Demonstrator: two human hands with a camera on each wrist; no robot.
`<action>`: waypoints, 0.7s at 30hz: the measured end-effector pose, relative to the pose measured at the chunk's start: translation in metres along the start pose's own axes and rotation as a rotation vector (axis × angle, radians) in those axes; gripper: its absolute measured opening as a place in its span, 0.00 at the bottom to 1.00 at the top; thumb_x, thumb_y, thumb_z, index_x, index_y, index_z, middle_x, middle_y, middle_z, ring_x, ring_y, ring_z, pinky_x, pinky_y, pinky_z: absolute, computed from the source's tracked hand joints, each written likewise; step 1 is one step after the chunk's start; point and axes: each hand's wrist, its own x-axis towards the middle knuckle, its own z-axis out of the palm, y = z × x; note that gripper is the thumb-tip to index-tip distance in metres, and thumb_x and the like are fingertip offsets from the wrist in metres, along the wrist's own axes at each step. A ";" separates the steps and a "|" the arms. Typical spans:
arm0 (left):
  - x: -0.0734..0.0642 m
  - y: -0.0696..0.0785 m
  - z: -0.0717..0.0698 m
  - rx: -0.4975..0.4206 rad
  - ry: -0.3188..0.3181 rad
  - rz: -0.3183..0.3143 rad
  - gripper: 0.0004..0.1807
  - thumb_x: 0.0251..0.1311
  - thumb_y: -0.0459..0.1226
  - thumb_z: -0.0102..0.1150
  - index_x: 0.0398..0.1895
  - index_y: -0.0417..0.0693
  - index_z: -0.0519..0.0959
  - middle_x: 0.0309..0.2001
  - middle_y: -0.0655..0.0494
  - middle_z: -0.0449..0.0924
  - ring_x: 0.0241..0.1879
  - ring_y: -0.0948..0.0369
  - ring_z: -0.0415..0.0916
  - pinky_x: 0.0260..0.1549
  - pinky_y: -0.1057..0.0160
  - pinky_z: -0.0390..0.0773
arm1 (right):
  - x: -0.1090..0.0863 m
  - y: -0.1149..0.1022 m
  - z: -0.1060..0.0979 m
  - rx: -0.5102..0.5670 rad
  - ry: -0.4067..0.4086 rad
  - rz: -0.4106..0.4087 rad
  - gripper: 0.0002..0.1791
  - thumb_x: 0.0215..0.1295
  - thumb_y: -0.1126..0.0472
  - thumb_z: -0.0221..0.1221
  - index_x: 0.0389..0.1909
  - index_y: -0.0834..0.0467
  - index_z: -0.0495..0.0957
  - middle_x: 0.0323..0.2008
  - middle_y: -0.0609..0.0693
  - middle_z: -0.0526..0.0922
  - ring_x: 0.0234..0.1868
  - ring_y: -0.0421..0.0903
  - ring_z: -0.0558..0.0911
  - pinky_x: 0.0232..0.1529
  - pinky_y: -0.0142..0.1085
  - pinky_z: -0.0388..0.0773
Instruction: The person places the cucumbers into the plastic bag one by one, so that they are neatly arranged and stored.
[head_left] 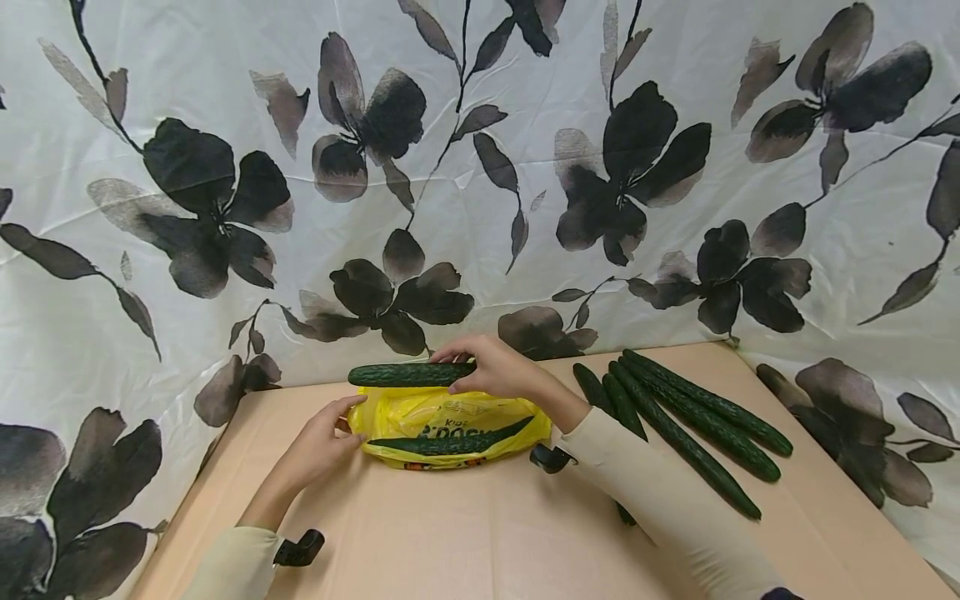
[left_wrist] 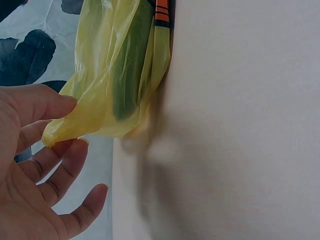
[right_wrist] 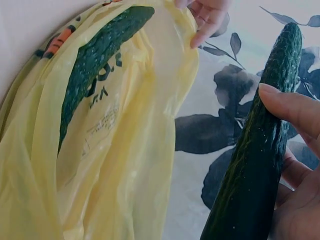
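Note:
A dark green cucumber (head_left: 401, 376) is held level in my right hand (head_left: 495, 367), just above the far edge of a yellow plastic bag (head_left: 397, 410). In the right wrist view, the thumb lies along one side of this bumpy cucumber (right_wrist: 255, 155), with fingers round the other. The bag lies on its side on the table, and another cucumber (head_left: 442, 444) shows inside through its opening. My left hand (head_left: 324, 440) is at the bag's left end. The left wrist view shows thumb and forefinger pinching its corner (left_wrist: 62, 125), other fingers loosely spread.
Several more cucumbers (head_left: 678, 433) lie side by side at the table's right, some partly hidden by my right forearm. The table (head_left: 450, 533) has a pale tan surface. A floral cloth (head_left: 495, 208) hangs behind it and shows at both sides.

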 end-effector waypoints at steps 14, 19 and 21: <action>0.001 0.001 0.001 0.019 -0.006 -0.035 0.36 0.60 0.31 0.67 0.72 0.39 0.68 0.56 0.40 0.75 0.47 0.50 0.76 0.42 0.57 0.75 | 0.012 0.001 0.020 -0.009 0.020 0.013 0.28 0.60 0.63 0.71 0.62 0.48 0.80 0.57 0.44 0.83 0.56 0.43 0.79 0.59 0.37 0.75; 0.001 0.001 0.001 0.008 0.003 -0.016 0.35 0.59 0.30 0.67 0.71 0.38 0.68 0.55 0.40 0.76 0.46 0.51 0.76 0.41 0.56 0.75 | 0.015 0.004 0.028 0.011 0.022 -0.005 0.28 0.60 0.63 0.71 0.62 0.48 0.80 0.57 0.44 0.83 0.56 0.42 0.79 0.59 0.35 0.75; 0.001 0.001 0.001 0.008 0.005 -0.011 0.35 0.59 0.30 0.67 0.71 0.38 0.69 0.55 0.40 0.76 0.45 0.51 0.76 0.41 0.56 0.75 | 0.015 0.005 0.031 0.017 0.021 0.000 0.28 0.60 0.64 0.71 0.63 0.48 0.80 0.57 0.44 0.83 0.56 0.42 0.79 0.59 0.35 0.75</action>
